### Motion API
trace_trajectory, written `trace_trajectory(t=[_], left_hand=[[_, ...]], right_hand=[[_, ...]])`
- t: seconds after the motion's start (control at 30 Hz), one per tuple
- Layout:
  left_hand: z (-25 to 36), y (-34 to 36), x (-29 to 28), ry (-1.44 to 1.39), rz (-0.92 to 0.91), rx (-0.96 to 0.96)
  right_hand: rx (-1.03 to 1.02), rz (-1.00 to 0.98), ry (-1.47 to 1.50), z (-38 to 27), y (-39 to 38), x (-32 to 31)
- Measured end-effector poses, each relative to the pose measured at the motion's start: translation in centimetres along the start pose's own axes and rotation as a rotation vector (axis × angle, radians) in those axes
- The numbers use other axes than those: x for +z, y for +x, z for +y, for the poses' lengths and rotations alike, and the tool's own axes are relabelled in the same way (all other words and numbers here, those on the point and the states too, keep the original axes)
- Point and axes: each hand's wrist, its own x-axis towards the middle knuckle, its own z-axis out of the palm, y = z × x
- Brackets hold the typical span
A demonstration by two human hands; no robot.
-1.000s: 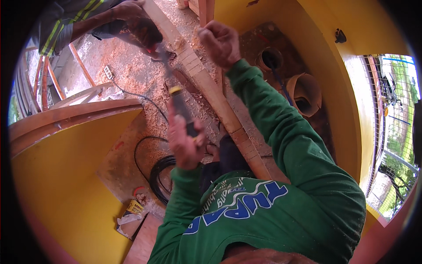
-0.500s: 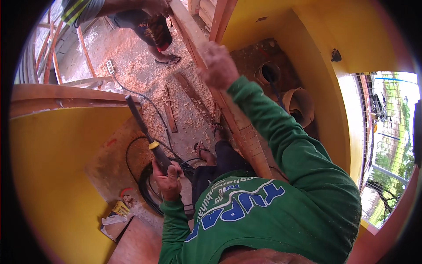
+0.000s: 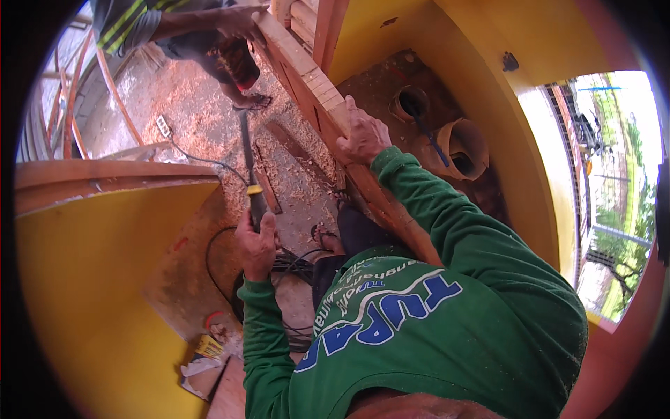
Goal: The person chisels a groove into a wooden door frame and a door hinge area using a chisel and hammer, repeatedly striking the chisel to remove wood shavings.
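My left hand (image 3: 257,239) is closed round the dark handle of a long chisel (image 3: 257,206) with a yellow band, its blade pointing up the view. My right hand (image 3: 364,136) grips the top edge of a long wooden beam (image 3: 303,56), which runs diagonally across the middle. At the beam's far end a co-worker's hand (image 3: 239,22) rests on it. That person stands at the upper left in dark shorts and a striped sleeve. Wood shavings (image 3: 195,122) and loose strips of wood (image 3: 289,143) lie on the floor beside the beam.
Yellow walls (image 3: 91,293) stand on both sides. Two round tubs (image 3: 465,148) sit at the right. A power strip (image 3: 163,126), cords and a coiled cable (image 3: 293,269) lie on the floor. Upright timbers are at the upper left, and a mesh-covered opening (image 3: 614,195) is at the far right.
My left hand has moved leftward with the chisel, which now points up the view. My right hand, raised a second ago, is now on the beam. The co-worker's foot has shifted slightly.
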Motion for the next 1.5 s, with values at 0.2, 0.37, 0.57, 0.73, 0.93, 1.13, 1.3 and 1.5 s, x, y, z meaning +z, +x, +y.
trace_trajectory(t=[0.2,0.37,0.57,0.73,0.93,1.13,1.3,1.5], left_hand=[[3.8,4.5,-2.8,0.318,-0.156,0.199],[9.8,6.6,-7.3,0.596,-0.250,0.235],[12.0,9.5,-10.7,0.573,-0.331,0.167],[14.7,15.7,-7.5,0.651,-0.492,0.116],[18.6,22.4,-1.7,0.682,-0.805,0.226],[21.8,29.4,4.1,0.809,-1.116,0.683],[21.3,32.6,9.4,0.761,-1.250,0.471],[18.9,33.3,12.9,0.753,-1.444,0.408]], right_hand=[[-0.151,0.060,0.009,1.8,0.3,0.4],[-0.134,0.072,0.008,2.3,-0.1,0.2],[-0.095,0.074,0.065,1.5,-1.5,-0.6],[0.175,0.382,-0.229,-1.9,-0.1,2.4],[0.251,0.289,-0.202,-5.4,3.9,2.7],[0.430,0.207,-0.110,-5.4,3.6,2.3],[0.486,0.674,-0.335,-3.7,3.7,7.4],[0.696,0.877,-0.265,-4.9,4.7,11.0]])
